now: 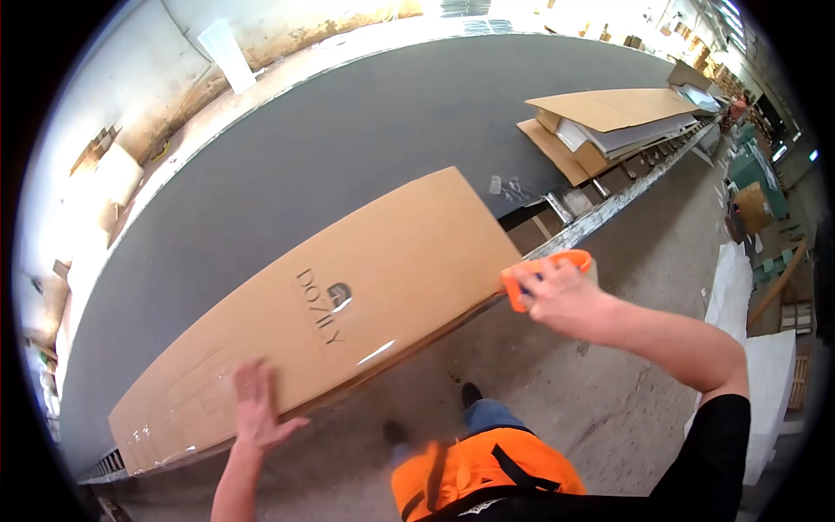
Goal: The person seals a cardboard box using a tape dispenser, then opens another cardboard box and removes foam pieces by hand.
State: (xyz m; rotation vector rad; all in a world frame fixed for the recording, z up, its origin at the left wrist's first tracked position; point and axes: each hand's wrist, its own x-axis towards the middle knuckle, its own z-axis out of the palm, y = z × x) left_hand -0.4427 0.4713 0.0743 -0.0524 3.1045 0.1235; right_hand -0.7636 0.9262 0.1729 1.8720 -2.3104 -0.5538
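A long carton [409, 252], likely heavy and stiff, best gripped under its ends, lies along the conveyor's [261, 174] near edge. Hands apart, the left hand [254, 404] spreads open over it; the right hand [564, 297] grips an orange tape dispenser [511, 280].

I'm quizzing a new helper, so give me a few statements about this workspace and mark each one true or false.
1. The long brown cardboard box bears dark "DOZILY" lettering. True.
2. The left hand is at the box's right end. False: it is over the left part.
3. The right hand holds an orange plastic tape dispenser. True.
4. The stacked loose brown cardboard pieces lie left of the box. False: they lie beyond its right end.
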